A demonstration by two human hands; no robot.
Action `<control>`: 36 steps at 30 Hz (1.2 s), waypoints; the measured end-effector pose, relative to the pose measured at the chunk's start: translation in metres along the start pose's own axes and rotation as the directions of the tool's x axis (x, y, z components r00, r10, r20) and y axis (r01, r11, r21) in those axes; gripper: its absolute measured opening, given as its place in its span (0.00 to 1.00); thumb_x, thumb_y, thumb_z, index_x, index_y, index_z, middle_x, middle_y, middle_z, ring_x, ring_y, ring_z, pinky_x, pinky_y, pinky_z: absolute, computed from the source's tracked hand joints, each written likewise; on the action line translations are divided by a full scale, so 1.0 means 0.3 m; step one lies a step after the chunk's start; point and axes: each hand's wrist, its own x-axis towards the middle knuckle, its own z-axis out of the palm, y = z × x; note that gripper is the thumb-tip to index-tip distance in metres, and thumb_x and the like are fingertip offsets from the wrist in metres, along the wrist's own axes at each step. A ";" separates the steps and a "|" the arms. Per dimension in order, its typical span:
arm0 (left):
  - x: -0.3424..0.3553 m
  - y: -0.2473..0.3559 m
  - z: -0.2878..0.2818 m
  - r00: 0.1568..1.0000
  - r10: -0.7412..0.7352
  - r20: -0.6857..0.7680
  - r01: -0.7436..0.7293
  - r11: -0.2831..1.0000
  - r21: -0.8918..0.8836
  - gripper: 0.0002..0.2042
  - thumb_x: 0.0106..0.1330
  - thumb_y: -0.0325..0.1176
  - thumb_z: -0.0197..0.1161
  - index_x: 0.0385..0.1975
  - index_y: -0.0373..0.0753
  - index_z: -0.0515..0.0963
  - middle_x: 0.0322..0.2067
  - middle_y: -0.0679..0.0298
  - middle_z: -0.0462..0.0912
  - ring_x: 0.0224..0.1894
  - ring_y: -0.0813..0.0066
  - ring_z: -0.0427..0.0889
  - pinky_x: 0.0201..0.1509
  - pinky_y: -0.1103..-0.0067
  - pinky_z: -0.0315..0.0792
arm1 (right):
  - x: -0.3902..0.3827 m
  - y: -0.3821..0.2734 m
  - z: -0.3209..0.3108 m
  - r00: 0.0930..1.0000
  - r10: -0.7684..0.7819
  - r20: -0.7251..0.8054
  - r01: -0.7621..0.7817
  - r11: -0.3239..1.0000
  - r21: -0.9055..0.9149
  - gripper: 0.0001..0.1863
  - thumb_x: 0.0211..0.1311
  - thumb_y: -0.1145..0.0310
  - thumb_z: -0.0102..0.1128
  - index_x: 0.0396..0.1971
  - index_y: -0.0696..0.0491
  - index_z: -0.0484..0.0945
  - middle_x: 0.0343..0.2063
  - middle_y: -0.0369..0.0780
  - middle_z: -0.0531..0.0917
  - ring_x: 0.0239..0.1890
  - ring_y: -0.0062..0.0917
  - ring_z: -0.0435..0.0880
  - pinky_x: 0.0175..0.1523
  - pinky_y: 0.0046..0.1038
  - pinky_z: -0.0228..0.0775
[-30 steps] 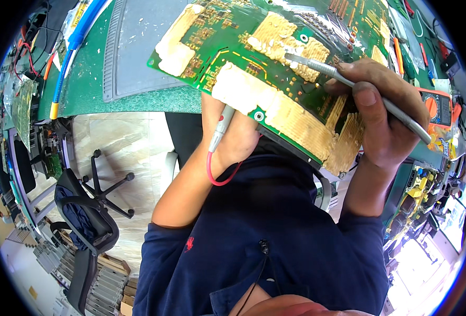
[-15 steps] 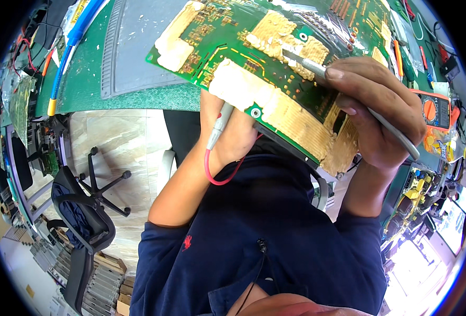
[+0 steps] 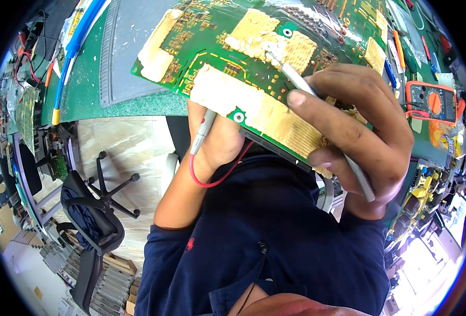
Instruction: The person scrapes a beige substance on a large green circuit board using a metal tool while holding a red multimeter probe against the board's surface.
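A large green circuit board is held tilted above my lap, with beige ribbed pads stuck on it. My left hand is beneath its near edge, supporting it, with the fingers hidden behind the board. A grey test probe with a red lead lies along that hand; whether the fingers grip it is hidden. My right hand is closed around a slim silver craft knife. The knife's tip meets the middle pad, where whitish crumbs lie loose.
A green work mat with a grey pad covers the bench. A blue brush-like tool lies left. An orange multimeter and screwdrivers are on the right. An office chair stands on the floor at left.
The board and my left hand have shifted slightly left. My right hand has moved left and lower, its thumb now near the board's edge pad, and the knife stands at a steeper slant.
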 end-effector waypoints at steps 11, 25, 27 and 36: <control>-0.001 0.007 0.006 0.999 0.008 -0.040 -0.005 0.995 0.095 0.08 0.55 0.27 0.55 0.31 0.30 0.77 0.30 0.58 0.80 0.30 0.69 0.78 0.34 0.77 0.71 | -0.011 0.030 -0.003 0.994 -0.013 -0.106 0.029 0.989 0.148 0.15 0.40 0.77 0.57 0.32 0.66 0.77 0.29 0.53 0.79 0.31 0.39 0.80 0.37 0.30 0.72; 0.015 0.004 -0.010 0.992 0.099 0.071 -0.113 0.969 0.220 0.10 0.57 0.27 0.51 0.34 0.29 0.74 0.31 0.59 0.79 0.31 0.73 0.78 0.33 0.79 0.70 | -0.012 0.094 -0.029 1.000 -0.027 -0.012 0.029 0.969 0.245 0.15 0.53 0.70 0.55 0.36 0.67 0.76 0.30 0.54 0.79 0.33 0.41 0.80 0.39 0.33 0.71; 0.017 -0.002 -0.016 0.984 0.149 0.103 -0.172 0.946 0.274 0.09 0.57 0.26 0.51 0.34 0.29 0.74 0.30 0.59 0.79 0.30 0.72 0.78 0.33 0.79 0.70 | -0.017 0.104 -0.019 0.999 -0.016 -0.030 0.024 0.960 0.280 0.15 0.53 0.69 0.55 0.35 0.67 0.76 0.30 0.54 0.79 0.33 0.41 0.80 0.39 0.33 0.71; 0.014 0.000 -0.021 0.986 0.127 0.107 -0.155 0.938 0.311 0.08 0.56 0.27 0.52 0.31 0.29 0.75 0.29 0.59 0.79 0.29 0.72 0.78 0.32 0.80 0.70 | -0.019 0.073 0.008 0.993 0.085 -0.082 -0.063 0.968 0.242 0.17 0.54 0.65 0.57 0.33 0.68 0.76 0.27 0.53 0.80 0.32 0.41 0.79 0.40 0.33 0.70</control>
